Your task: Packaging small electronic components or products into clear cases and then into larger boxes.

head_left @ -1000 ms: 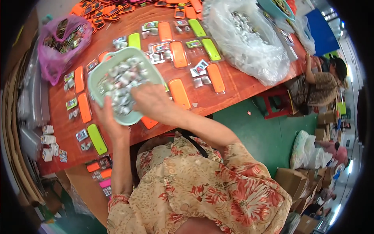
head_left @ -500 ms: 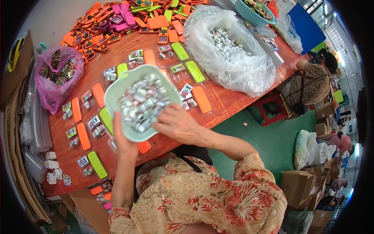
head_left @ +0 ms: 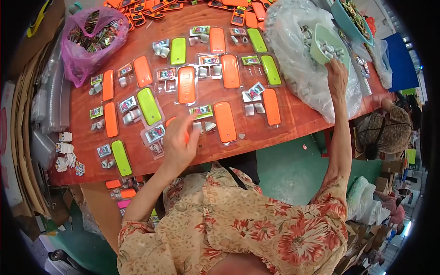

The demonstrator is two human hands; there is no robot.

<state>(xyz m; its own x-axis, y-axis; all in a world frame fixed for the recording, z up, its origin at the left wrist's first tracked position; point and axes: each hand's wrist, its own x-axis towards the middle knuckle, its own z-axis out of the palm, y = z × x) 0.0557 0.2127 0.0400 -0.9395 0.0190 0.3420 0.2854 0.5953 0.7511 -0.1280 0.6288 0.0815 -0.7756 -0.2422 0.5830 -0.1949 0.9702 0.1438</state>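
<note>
My right hand (head_left: 338, 75) grips the near rim of a pale green basin (head_left: 319, 42), which leans in the mouth of a large clear plastic bag (head_left: 293, 75). Small white rolled pieces (head_left: 331, 50) lie inside the basin. My left hand (head_left: 178, 144) hovers over the trays near the table's front edge, fingers apart, with nothing visibly held. It partly covers an orange toy phone. Right beside it lies a clear tray with an orange phone-shaped case (head_left: 224, 122), a green packet (head_left: 201, 112) and white pieces (head_left: 209, 125).
More filled clear trays, with orange and lime cases (head_left: 149, 106), cover the red table (head_left: 261, 151). A pink bag of packets (head_left: 94, 39) stands at the left, near card stacks (head_left: 65, 147). Toy phones (head_left: 238, 16) are heaped at the back. Another person (head_left: 387, 130) sits at the right.
The basin has moved right, from over the trays to the clear bag, carried by my right hand. My left hand has let go of it. The view has shifted, uncovering trays in the middle.
</note>
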